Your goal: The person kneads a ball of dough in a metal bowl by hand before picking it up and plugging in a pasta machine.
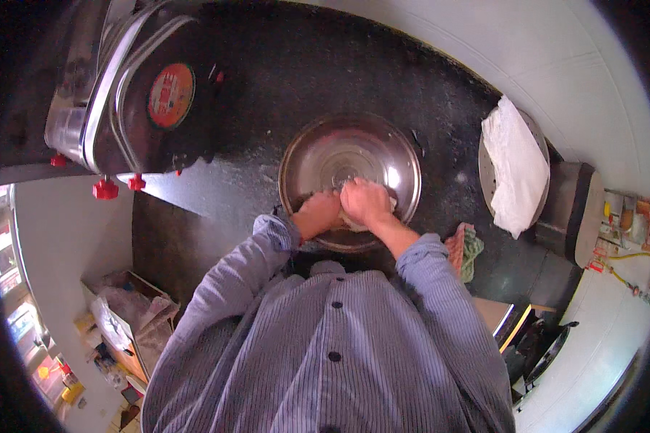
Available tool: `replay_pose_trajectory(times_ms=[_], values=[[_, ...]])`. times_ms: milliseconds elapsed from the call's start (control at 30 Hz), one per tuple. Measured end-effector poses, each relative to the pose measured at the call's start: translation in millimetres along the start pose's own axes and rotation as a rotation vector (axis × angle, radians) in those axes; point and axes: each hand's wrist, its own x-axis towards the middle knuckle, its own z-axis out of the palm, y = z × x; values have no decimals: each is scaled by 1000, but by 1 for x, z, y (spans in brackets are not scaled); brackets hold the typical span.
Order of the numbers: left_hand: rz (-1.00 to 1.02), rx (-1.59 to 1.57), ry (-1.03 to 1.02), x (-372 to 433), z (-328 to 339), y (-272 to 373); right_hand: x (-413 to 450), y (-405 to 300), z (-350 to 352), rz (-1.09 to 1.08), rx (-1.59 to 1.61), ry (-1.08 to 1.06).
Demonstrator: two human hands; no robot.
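Observation:
A wide, shiny metal bowl rests on the dark countertop in front of me. Inside it, low on the near side, lies a pale lump that looks like dough, mostly covered by my hands. My right hand is curled into a fist and bears down on the lump, with pale edges showing below and to its right. Right beside it, my left hand is bent with its knuckles near the middle of the bowl. Its fingertips are hidden, so its hold on the dough is unclear.
A dark appliance with red knobs and a round sticker stands at the upper left. White cloth covers part of a perforated round metal tray at right. A pink and green rag lies near the bowl. Light pans along the counter.

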Motion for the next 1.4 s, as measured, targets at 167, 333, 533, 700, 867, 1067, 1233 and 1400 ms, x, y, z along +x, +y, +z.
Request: replay_pose_trajectory(times_ms=[167, 333, 533, 700, 867, 1067, 1233, 1400], values=[[-115, -43, 158, -15, -72, 30, 24, 4, -39, -86, -30, 123], [43, -13, 454, -25, -111, 22, 44, 20, -49, 9, 14, 71], [95, 148, 911, -33, -119, 4, 27, 4, -49, -227, -183, -23], [-175, 153, 934, -24, -105, -6, 38, 6, -28, -217, -198, -91], [-293, 98, 863, -22, -94, -13, 52, 10, -26, -191, -129, -98], [-173, -115, 918, -17, -97, -18, 52, -4, -25, -107, -53, 27], [-95, -171, 943, -14, -101, -24, 40, -26, -29, -403, -89, -252], [-46, -200, 900, -11, -104, -25, 56, 9, -41, -275, -103, -206]])
